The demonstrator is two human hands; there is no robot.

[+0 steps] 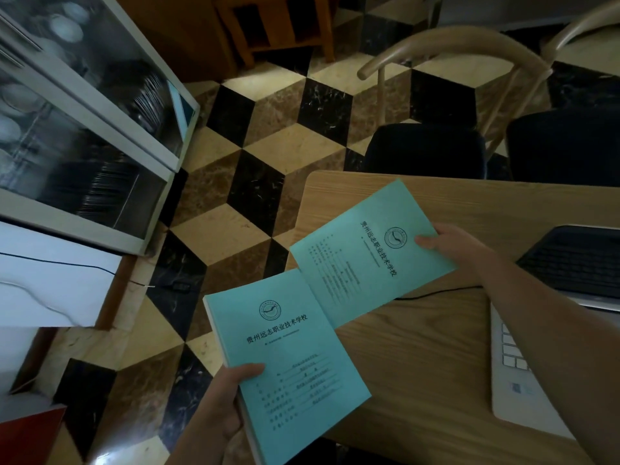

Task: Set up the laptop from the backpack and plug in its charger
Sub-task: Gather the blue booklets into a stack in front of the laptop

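Note:
An open white laptop sits on the wooden table at the right, its dark screen tilted back. A thin black cable runs across the table toward the laptop. My left hand grips a thick teal booklet at its lower left edge, held off the table's left corner. My right hand holds a second, thinner teal booklet by its right edge, above the table. The two covers overlap slightly. No backpack is in view.
A glass-fronted cabinet with dishes stands at the left. Two chairs with dark seats are behind the table. The floor has a cube-pattern tile. A small dark block, perhaps a power adapter, lies on the floor.

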